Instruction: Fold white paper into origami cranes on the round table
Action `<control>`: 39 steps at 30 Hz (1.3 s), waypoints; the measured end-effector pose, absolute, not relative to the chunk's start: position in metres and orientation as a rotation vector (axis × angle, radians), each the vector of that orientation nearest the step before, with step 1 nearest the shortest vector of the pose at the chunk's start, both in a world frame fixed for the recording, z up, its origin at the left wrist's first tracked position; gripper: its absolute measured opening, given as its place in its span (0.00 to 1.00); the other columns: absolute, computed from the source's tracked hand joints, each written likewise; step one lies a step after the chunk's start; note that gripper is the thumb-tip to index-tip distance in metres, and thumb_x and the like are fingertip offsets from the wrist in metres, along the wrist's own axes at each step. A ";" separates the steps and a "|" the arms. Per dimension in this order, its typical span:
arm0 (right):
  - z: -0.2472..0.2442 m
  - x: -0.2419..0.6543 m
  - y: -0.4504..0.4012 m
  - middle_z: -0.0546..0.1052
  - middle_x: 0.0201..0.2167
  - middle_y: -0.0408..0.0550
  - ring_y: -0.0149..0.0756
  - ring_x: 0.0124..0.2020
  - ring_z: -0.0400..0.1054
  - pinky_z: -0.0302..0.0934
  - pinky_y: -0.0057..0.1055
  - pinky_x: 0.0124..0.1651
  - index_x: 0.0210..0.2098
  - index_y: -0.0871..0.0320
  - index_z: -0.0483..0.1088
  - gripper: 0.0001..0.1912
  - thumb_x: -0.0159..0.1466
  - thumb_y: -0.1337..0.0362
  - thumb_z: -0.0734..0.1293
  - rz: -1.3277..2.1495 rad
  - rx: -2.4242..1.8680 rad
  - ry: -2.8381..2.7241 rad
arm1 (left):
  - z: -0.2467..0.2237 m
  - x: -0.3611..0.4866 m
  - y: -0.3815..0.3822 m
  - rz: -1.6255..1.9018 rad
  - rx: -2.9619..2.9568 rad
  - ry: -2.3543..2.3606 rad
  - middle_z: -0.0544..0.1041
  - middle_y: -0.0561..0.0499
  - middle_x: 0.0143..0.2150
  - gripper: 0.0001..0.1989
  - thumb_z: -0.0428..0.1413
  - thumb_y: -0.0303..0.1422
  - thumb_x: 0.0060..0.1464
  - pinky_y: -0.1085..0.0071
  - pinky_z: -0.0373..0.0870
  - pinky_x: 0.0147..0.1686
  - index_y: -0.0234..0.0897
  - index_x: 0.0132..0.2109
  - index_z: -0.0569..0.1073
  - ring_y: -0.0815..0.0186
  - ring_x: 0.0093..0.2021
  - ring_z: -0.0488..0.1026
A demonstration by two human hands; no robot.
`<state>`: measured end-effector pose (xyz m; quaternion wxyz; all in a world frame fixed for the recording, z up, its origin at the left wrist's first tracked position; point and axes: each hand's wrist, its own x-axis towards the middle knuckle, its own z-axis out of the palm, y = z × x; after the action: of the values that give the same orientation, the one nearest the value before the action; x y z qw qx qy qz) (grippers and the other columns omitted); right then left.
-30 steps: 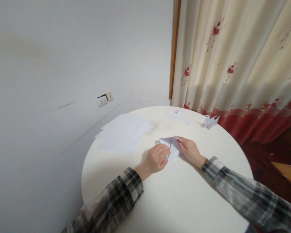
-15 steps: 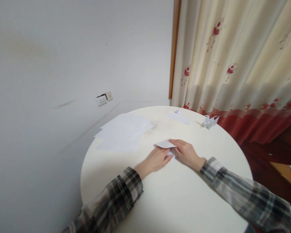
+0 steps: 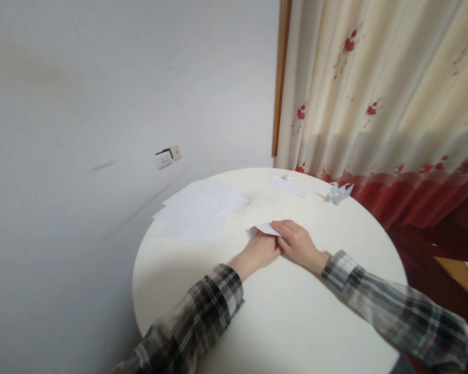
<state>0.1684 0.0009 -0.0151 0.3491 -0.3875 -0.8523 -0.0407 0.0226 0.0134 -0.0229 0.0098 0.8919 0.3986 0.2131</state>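
A pale wall (image 3: 81,104) fills the space left of and behind the round white table (image 3: 315,311), with faint scuff marks on its surface. Behind the table to the right hangs a cream curtain (image 3: 393,78), printed with red flowers and banded in red along the bottom. Two plaid sleeves come in over the table's near side, the left sleeve (image 3: 206,306) and the right sleeve (image 3: 398,296). Loose white sheets (image 3: 203,208) lie overlapping toward the table's far left edge. Around the middle of the table the left hand (image 3: 259,252) and the right hand (image 3: 300,244) meet at a folded paper (image 3: 268,228). The right hand is clamped on the right end of that paper, fingers over the top; the left hand has its fingers tucked beneath the raised flap, so whether they grip cannot be told. A smaller sheet (image 3: 292,187) lies near the table's far edge. A pointed paper figure (image 3: 339,195) stands by the table's far right edge. A wall socket (image 3: 164,160) sits beyond the table's far left side. Smallest is a little folded piece (image 3: 287,177) at the table's far edge, by the smaller sheet
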 end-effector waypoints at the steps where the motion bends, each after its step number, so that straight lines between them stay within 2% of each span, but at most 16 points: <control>1: -0.015 0.168 0.001 0.72 0.44 0.52 0.40 0.45 0.64 0.61 0.38 0.49 0.48 0.60 0.65 0.18 0.58 0.72 0.57 -0.100 -1.011 -2.200 | -0.023 0.023 0.014 0.673 2.774 1.242 0.74 0.40 0.46 0.17 0.47 0.27 0.51 0.60 0.66 0.49 0.29 0.48 0.69 0.55 0.47 0.70; 7: -0.017 0.169 0.003 0.73 0.42 0.51 0.40 0.44 0.64 0.61 0.37 0.47 0.46 0.58 0.66 0.18 0.58 0.72 0.57 -0.055 -1.050 -2.151 | -0.022 0.022 0.016 0.707 2.773 1.221 0.74 0.40 0.46 0.15 0.49 0.30 0.52 0.59 0.65 0.49 0.31 0.47 0.69 0.54 0.49 0.69; 11: -0.017 0.179 0.009 0.74 0.38 0.51 0.40 0.41 0.65 0.62 0.37 0.45 0.44 0.58 0.67 0.13 0.60 0.68 0.58 -0.048 -1.116 -2.049 | -0.024 0.017 0.018 0.688 2.803 1.188 0.71 0.40 0.50 0.16 0.47 0.28 0.54 0.61 0.62 0.53 0.29 0.50 0.66 0.58 0.52 0.67; 14: -0.017 0.190 0.014 0.73 0.35 0.50 0.39 0.36 0.66 0.62 0.36 0.41 0.41 0.58 0.68 0.11 0.62 0.64 0.58 0.001 -1.192 -1.956 | -0.025 0.010 0.018 0.633 2.837 1.043 0.69 0.42 0.53 0.17 0.46 0.26 0.55 0.65 0.58 0.57 0.30 0.52 0.65 0.63 0.56 0.63; 18: -0.019 0.199 0.020 0.72 0.32 0.47 0.34 0.29 0.65 0.61 0.32 0.34 0.41 0.58 0.67 0.11 0.60 0.61 0.61 0.193 -1.182 -1.884 | -0.026 0.003 0.017 0.557 2.822 0.934 0.66 0.45 0.57 0.18 0.47 0.29 0.57 0.67 0.54 0.59 0.33 0.54 0.64 0.66 0.58 0.60; 23: -0.012 0.204 0.017 0.70 0.37 0.48 0.35 0.38 0.65 0.62 0.33 0.39 0.41 0.57 0.63 0.11 0.60 0.60 0.61 0.516 -0.932 -1.820 | -0.028 -0.001 0.019 0.551 2.726 0.999 0.68 0.49 0.56 0.18 0.46 0.32 0.59 0.68 0.57 0.57 0.38 0.55 0.64 0.65 0.56 0.63; 27: -0.006 0.210 0.013 0.69 0.39 0.50 0.38 0.42 0.64 0.59 0.38 0.45 0.31 0.57 0.63 0.05 0.60 0.63 0.58 0.466 -0.799 -1.892 | -0.030 -0.003 0.023 0.595 2.658 1.107 0.70 0.49 0.53 0.17 0.45 0.31 0.58 0.67 0.61 0.54 0.39 0.54 0.65 0.63 0.53 0.67; 30: -0.005 0.212 0.012 0.68 0.43 0.51 0.41 0.46 0.62 0.56 0.41 0.50 0.27 0.57 0.63 0.06 0.59 0.67 0.58 0.398 -0.782 -1.988 | -0.032 -0.004 0.025 0.651 2.629 1.160 0.70 0.47 0.53 0.19 0.45 0.30 0.58 0.65 0.63 0.53 0.38 0.56 0.61 0.62 0.51 0.68; 35: -0.009 0.209 0.011 0.64 0.52 0.50 0.40 0.54 0.56 0.53 0.42 0.55 0.34 0.56 0.70 0.15 0.56 0.76 0.56 0.379 -0.781 -2.135 | -0.034 -0.004 0.027 0.682 2.588 1.161 0.70 0.47 0.52 0.21 0.45 0.29 0.58 0.64 0.63 0.52 0.39 0.58 0.57 0.63 0.51 0.68; 39: -0.012 0.210 0.012 0.60 0.56 0.49 0.41 0.57 0.53 0.52 0.44 0.57 0.40 0.54 0.71 0.22 0.53 0.80 0.56 0.271 -0.776 -2.244 | -0.035 -0.004 0.028 0.688 2.565 1.150 0.70 0.47 0.52 0.21 0.45 0.29 0.58 0.64 0.63 0.52 0.38 0.58 0.57 0.63 0.51 0.67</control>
<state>0.2099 0.0124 -0.0115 0.3670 -0.3021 -0.8734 0.1055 -0.0036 0.0283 -0.0353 0.1234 0.8795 0.3944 0.2359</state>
